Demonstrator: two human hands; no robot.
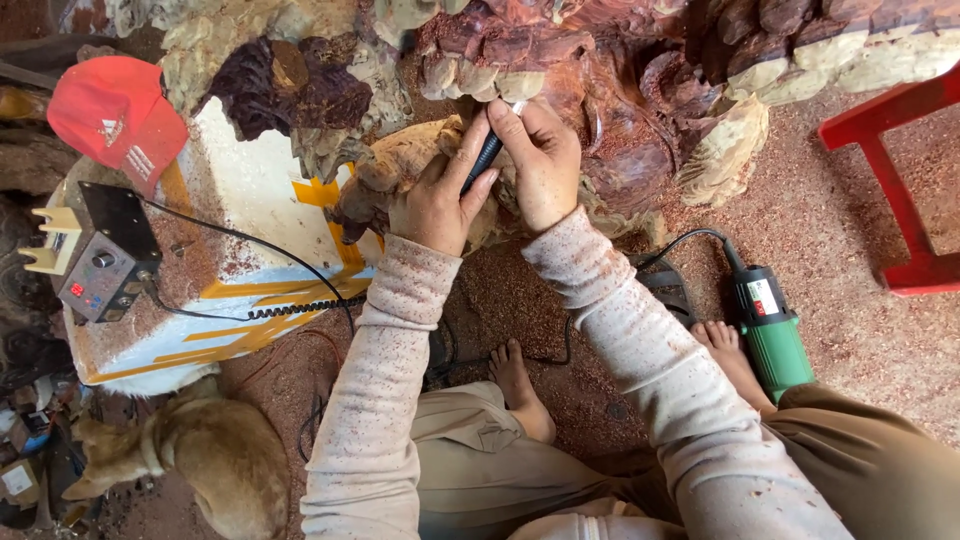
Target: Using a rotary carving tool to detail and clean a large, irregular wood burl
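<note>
A big reddish-brown wood carving (640, 110) with pale scalloped edges fills the top of the view. Both hands hold a slim black rotary handpiece (483, 160) against it. My right hand (540, 165) grips the upper part of the handpiece near its tip. My left hand (440, 195) steadies the lower part, with its fingers resting on a tan lump of the carving. A coiled black cord (290, 308) runs off to a small grey control box (100, 265) at the left.
A white foam box (250, 190) with yellow tape carries the control box. A red cap (115, 115) lies upper left. A green power tool (775, 335) lies by my bare feet. A red stool (900, 190) stands right. A tan dog (215, 460) lies lower left. Sawdust covers the floor.
</note>
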